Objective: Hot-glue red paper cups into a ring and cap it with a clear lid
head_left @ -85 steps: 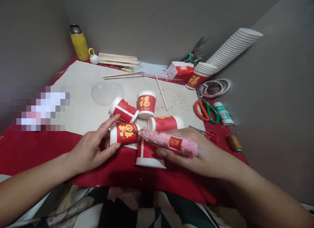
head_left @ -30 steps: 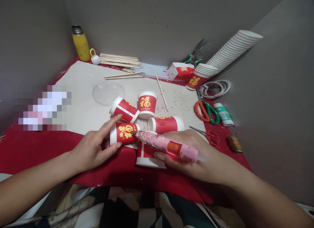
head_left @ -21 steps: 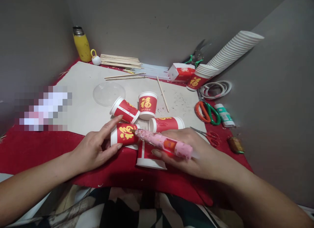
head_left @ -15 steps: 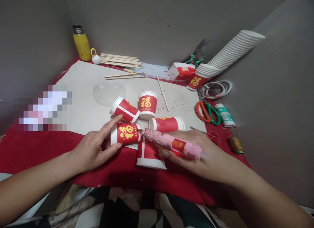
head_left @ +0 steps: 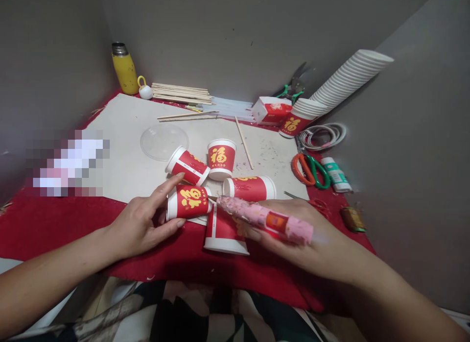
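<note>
My left hand [head_left: 142, 229] grips a red paper cup [head_left: 190, 202] with gold lettering, lying on its side, thumb and fingers around its rim end. In my right hand [head_left: 297, 229] is a pink hot glue gun [head_left: 257, 218], its tip close to the base of that cup; whether they touch I cannot tell. Around them are more red paper cups: a tilted one [head_left: 188, 165] behind my left fingers, an upright one [head_left: 222, 158], one on its side [head_left: 250, 188], and one [head_left: 225, 234] partly covered by the glue gun and my right hand.
A clear plastic lid [head_left: 164, 142] and wooden sticks [head_left: 181, 93] lie farther back. On the right are stacked cups [head_left: 352, 80], scissors [head_left: 310, 170], a coiled cable [head_left: 323, 136] and a green-white tube [head_left: 336, 174]. A yellow bottle [head_left: 124, 70] stands at the back left.
My right hand and the glue gun have shifted slightly right, the tip drawing back a little from the cup. My left hand keeps its hold on the cup.
</note>
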Available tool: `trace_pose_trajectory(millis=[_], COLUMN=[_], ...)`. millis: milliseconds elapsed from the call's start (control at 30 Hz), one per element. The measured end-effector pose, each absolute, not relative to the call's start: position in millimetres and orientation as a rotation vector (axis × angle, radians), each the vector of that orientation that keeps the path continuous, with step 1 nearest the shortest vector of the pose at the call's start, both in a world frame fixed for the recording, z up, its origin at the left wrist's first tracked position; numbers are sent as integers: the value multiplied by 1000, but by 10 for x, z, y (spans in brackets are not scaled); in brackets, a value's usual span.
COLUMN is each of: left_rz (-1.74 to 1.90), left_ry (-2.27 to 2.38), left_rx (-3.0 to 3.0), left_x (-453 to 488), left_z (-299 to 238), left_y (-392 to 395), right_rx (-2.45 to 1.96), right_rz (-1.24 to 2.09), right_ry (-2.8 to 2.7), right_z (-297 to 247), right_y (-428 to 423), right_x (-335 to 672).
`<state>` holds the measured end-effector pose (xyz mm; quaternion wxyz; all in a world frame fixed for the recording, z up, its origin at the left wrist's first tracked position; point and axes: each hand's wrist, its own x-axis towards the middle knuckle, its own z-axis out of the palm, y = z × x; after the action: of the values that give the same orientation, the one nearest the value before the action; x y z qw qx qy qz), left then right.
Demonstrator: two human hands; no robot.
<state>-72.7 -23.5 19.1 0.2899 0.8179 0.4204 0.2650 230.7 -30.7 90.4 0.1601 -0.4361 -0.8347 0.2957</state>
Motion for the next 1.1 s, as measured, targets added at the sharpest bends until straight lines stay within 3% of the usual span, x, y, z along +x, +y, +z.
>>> trace_pose_trajectory(millis=[300, 433, 700, 1100], left_rz=[1081, 1046, 860, 821], left_ry=[1333, 1402, 1315, 1174], left_rx=[1692, 1448, 1255, 1401], left_x=[-787, -733, -603, -631], left_z=[596, 746, 471, 249], left_y=[-193, 18, 430, 392], right_rx=[-1209, -1212, -1231, -1214], right_rz=[776, 701, 769, 894], right_ry=[-2320, -2333, -2383, -2430], right_z=[1040, 1144, 1196, 1063], right_y=[-278, -178, 131, 327], right_x=[2445, 2398, 2185, 2057])
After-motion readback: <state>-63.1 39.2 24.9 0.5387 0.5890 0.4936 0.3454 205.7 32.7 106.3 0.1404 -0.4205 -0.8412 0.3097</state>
